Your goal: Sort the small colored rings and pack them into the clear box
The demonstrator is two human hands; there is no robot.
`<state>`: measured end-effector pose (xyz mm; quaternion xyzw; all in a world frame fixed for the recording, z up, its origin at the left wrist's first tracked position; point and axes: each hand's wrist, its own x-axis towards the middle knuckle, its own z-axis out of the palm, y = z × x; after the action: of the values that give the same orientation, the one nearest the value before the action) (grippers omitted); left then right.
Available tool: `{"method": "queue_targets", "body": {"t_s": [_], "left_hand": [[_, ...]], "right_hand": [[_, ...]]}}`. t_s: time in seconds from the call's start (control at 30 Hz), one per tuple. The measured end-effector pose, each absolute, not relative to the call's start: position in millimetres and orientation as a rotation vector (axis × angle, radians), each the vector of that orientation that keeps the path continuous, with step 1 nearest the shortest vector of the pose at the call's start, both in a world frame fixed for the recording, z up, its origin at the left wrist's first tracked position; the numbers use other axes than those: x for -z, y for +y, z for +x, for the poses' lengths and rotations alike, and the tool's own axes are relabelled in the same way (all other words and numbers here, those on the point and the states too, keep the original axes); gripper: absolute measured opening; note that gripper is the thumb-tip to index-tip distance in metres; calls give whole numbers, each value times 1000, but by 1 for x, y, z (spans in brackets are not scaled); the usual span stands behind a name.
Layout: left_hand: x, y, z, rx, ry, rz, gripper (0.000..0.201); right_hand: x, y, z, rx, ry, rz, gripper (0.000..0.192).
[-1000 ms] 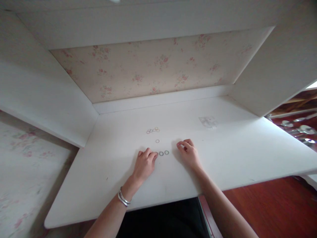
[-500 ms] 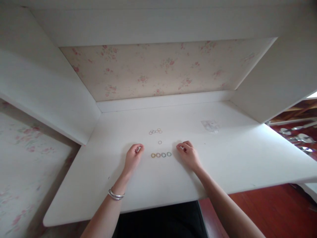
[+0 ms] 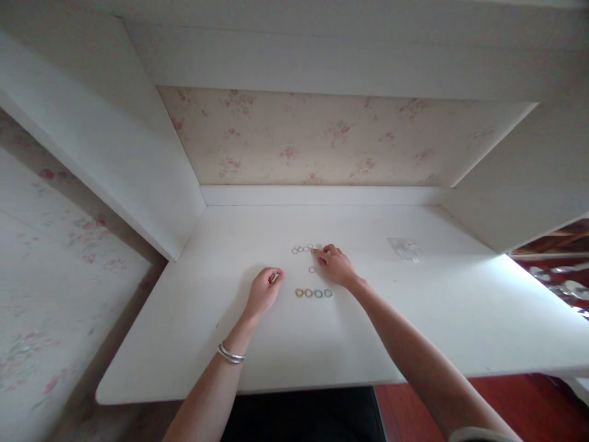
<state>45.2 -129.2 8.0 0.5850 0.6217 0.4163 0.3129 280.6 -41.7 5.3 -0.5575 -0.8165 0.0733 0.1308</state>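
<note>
The right hand (image 3: pixel 335 265) lay on the white desk top (image 3: pixel 257 344) with its fingertips (image 3: pixel 317 253) touching the right end of a small cluster of thin rings (image 3: pixel 301 248). The fingers were loosely curled; whether they pinched a ring could not be determined. A single thin ring (image 3: pixel 311 269) lay on the surface just left of the hand, between the cluster and a row of four coloured rings (image 3: pixel 313 293). The row ran left to right, the rings nearly edge to edge, yellowish at the left end and greenish at the right. It lay nearer the desk's front edge than both hands and touched neither.

The left hand (image 3: pixel 264 288) rested on the desk top left of the row, loosely clenched, thumb against forefinger. Whether anything sat between them could not be determined. A silver bangle (image 3: pixel 230 354) circled the left wrist.

A small clear plastic bag (image 3: pixel 405 248) lay flat well to the right of the right hand. White side panels (image 3: pixel 138 166) enclosed the desk, and floral wallpaper (image 3: pixel 322 138) covered the back wall. Nothing stood between the hands and the rings.
</note>
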Motion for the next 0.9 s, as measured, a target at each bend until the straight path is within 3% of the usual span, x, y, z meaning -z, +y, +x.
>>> {"method": "queue_targets", "body": {"t_s": [0.37,0.63,0.9], "left_hand": [[-13,-134,45,-1013,1572,1600,21],[-11,-135,46,-997,1570,1658,21],[-11,-136,48,-991,1587,1671,23]], "right_hand": [[-3,-81,306,-224,-2157,-1758,29],[-1,-143,298,-249,-1857,-1627,32],[-1,-173,252,-68,-2105,-1453,22]]}}
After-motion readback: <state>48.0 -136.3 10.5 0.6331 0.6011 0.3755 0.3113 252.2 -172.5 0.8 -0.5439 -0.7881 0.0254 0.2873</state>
